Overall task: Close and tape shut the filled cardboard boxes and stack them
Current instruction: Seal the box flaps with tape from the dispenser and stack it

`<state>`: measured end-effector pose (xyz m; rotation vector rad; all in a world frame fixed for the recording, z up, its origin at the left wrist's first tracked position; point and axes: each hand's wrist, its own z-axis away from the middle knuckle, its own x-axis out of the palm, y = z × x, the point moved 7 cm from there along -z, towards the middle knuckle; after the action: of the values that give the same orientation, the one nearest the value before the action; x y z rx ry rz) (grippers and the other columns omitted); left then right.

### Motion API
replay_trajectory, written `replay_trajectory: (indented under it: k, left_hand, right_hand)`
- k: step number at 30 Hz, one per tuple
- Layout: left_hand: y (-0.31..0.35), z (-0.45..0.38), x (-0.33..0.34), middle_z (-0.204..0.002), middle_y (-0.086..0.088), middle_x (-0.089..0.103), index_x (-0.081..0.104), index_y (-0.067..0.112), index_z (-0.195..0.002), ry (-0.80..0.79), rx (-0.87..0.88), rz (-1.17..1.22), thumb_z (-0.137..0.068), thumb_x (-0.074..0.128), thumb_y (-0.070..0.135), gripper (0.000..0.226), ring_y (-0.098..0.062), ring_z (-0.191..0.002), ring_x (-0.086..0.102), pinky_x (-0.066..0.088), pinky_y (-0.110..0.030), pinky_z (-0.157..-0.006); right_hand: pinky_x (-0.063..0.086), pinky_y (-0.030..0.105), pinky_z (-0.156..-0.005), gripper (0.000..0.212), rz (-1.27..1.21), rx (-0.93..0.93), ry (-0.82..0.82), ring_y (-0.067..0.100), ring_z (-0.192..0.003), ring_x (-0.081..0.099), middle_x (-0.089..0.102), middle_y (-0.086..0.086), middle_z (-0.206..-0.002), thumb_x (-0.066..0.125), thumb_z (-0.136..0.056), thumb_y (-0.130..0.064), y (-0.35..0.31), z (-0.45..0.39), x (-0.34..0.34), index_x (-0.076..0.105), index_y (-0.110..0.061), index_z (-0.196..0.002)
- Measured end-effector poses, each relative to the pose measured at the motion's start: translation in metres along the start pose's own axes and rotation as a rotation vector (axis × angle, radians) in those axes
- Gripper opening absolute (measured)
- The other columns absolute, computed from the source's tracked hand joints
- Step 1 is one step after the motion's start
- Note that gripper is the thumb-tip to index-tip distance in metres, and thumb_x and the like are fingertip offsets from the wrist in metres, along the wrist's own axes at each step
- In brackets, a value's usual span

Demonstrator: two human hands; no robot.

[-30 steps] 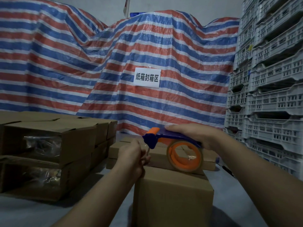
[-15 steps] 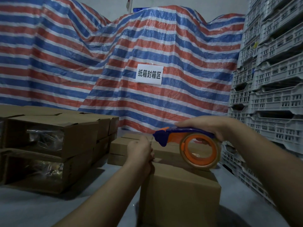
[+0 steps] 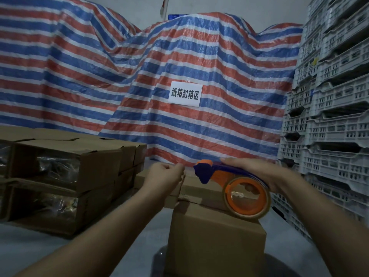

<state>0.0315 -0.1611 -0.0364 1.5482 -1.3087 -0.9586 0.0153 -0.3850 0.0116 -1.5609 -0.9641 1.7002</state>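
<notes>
Your right hand (image 3: pixel 257 172) gripped the tape dispenser (image 3: pixel 235 186) over the closed cardboard box (image 3: pixel 215 242) at lower centre of the frame, its roll touching the top. Your left hand (image 3: pixel 161 176) was curled in a pinch just left of the dispenser's nose, presumably on the clear tape end, though I could not see the tape itself. If that end slipped, it could have snapped back onto the roll or stuck crooked across the seam. At lower left, stacked boxes (image 3: pixel 65 176) showed plastic-wrapped goods through open sides; the centre box's contents were hidden.
</notes>
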Motion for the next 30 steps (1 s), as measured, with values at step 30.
replay_trajectory:
  k: [30]
  left_hand:
    - [-0.07,0.027,-0.009,-0.074,-0.009,0.055,0.056,0.008,-0.079,-0.134,-0.266,0.227,-0.098,0.052,0.014,0.021,-0.02,-0.067,0.059,0.058,-0.026,-0.056]
  right_hand:
    - [0.055,0.02,-0.06,0.048,0.441,0.116,-0.062,0.01,-0.063,0.069,0.077,0.002,-0.082,0.065,-0.087,-0.062,-0.022,-0.039,0.023,0.071,-0.018,-0.105]
